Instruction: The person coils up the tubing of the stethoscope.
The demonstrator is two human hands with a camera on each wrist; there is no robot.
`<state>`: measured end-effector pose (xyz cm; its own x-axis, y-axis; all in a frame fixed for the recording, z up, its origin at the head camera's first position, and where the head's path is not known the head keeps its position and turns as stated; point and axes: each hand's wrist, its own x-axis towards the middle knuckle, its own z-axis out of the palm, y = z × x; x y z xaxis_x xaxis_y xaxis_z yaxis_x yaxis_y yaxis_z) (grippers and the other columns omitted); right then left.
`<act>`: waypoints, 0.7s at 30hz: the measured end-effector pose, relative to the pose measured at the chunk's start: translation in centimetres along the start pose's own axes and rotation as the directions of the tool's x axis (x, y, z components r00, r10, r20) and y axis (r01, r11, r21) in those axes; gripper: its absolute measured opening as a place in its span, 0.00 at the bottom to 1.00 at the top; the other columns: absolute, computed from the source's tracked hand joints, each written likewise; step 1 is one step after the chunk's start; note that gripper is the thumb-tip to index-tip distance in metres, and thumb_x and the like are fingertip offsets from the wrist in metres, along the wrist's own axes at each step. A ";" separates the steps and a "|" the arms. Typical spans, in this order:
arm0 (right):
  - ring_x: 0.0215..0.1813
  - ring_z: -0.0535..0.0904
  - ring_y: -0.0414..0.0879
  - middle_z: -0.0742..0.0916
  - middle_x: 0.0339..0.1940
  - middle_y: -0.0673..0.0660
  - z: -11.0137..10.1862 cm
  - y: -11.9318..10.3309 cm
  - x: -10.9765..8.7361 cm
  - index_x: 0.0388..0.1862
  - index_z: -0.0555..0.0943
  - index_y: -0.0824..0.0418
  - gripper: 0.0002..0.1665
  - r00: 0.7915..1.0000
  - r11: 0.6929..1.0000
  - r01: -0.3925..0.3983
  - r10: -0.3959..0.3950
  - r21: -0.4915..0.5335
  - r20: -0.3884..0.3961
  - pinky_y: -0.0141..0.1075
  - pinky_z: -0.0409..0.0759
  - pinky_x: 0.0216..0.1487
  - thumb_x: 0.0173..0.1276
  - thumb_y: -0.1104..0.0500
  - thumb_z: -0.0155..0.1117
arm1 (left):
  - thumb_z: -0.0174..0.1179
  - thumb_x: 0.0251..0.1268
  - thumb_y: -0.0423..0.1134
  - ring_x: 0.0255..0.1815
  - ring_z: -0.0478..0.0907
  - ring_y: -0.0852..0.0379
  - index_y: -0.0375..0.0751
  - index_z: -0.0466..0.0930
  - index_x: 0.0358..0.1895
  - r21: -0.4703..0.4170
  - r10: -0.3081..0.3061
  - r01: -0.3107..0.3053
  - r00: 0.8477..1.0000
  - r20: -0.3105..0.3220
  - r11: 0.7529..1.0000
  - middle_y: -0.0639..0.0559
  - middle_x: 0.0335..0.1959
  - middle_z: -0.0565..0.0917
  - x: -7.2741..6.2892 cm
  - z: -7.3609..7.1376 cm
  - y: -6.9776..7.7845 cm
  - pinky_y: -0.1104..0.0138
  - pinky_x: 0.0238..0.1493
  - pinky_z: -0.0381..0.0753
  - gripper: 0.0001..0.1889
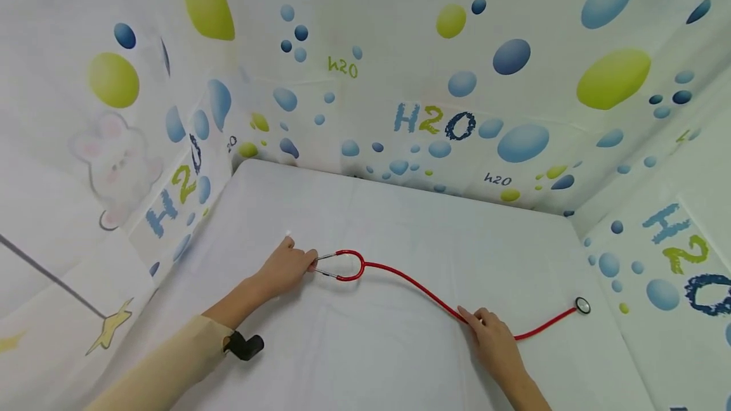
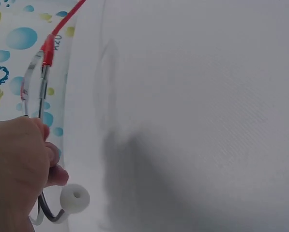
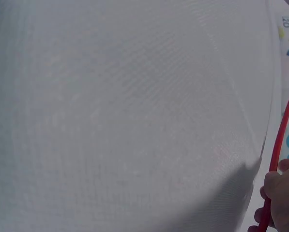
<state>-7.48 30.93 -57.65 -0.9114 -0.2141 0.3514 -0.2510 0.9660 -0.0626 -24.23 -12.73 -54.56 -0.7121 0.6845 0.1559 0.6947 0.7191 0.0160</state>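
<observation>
A red stethoscope (image 1: 414, 282) stretches from left to right over the white table, with both hands on it. My left hand (image 1: 289, 266) grips its two metal ear tubes (image 2: 42, 92), fingers curled round them. Below that fist in the left wrist view, a white eartip (image 2: 75, 198) sticks out on a bent tube. My right hand (image 1: 492, 341) holds the red tubing about midway, and the right wrist view shows fingers (image 3: 275, 186) wrapped at the tube (image 3: 280, 140). The round chest piece (image 1: 582, 306) is at the far right end of the tubing.
The white tabletop (image 1: 365, 347) is bordered by a back wall cloth (image 1: 400, 68) printed with drops and H2O lettering. Similar cloth hangs at the left and right sides. A black device (image 1: 244, 345) is strapped at the left wrist by the beige sleeve (image 1: 165, 360).
</observation>
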 end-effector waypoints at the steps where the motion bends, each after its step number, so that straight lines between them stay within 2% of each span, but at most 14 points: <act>1: 0.29 0.69 0.40 0.77 0.30 0.49 0.0 -0.1 0.0 0.50 0.84 0.52 0.27 1.000 1.000 -0.002 0.002 -0.001 0.002 0.33 0.70 0.27 0.49 0.71 0.70 | 0.63 0.59 0.37 0.19 0.66 0.66 0.51 0.72 0.33 -0.002 -0.002 0.002 1.000 -0.013 1.000 0.63 0.17 0.77 0.2 -0.3 0.2 0.63 0.42 0.58 0.08; 5: 0.28 0.68 0.39 0.76 0.30 0.48 0.0 -0.8 -0.2 0.52 0.83 0.50 0.28 1.000 1.000 -0.007 0.007 0.009 0.016 0.30 0.69 0.25 0.51 0.71 0.69 | 0.66 0.55 0.35 0.20 0.67 0.67 0.51 0.72 0.34 -0.032 -0.015 0.014 0.999 -0.044 0.999 0.64 0.18 0.78 1.2 -1.4 1.1 0.63 0.41 0.56 0.11; 11: 0.28 0.64 0.36 0.72 0.31 0.45 -0.5 -3.2 -0.2 0.53 0.81 0.46 0.29 0.987 1.000 -0.016 0.013 0.014 0.160 0.26 0.66 0.25 0.54 0.71 0.67 | 0.66 0.53 0.33 0.20 0.68 0.65 0.50 0.73 0.34 -0.054 -0.064 0.058 0.991 -0.117 0.997 0.62 0.19 0.80 2.0 -2.7 2.0 0.63 0.39 0.54 0.11; 17: 0.25 0.61 0.33 0.72 0.32 0.45 -1.1 -5.7 -0.2 0.57 0.78 0.44 0.33 0.968 0.994 0.090 -0.102 0.065 0.228 0.23 0.64 0.23 0.55 0.70 0.67 | 0.65 0.53 0.32 0.19 0.68 0.66 0.49 0.74 0.32 -0.054 -0.112 0.104 0.979 -0.169 0.993 0.61 0.20 0.82 2.1 -3.1 2.3 0.63 0.39 0.53 0.10; 21: 0.26 0.61 0.33 0.71 0.33 0.45 -1.3 -6.8 0.0 0.58 0.77 0.45 0.35 0.955 0.984 0.146 -0.168 0.105 0.246 0.23 0.63 0.23 0.53 0.71 0.66 | 0.64 0.54 0.32 0.19 0.68 0.65 0.47 0.75 0.32 -0.042 -0.107 0.101 0.974 -0.197 0.994 0.60 0.19 0.81 2.4 -3.4 2.4 0.62 0.38 0.53 0.08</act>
<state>-5.31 24.54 -56.01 -0.9081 -0.4023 0.1162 -0.4142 0.9038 -0.1079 -23.89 -9.76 -50.75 -0.7487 0.5662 0.3449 0.6228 0.7789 0.0734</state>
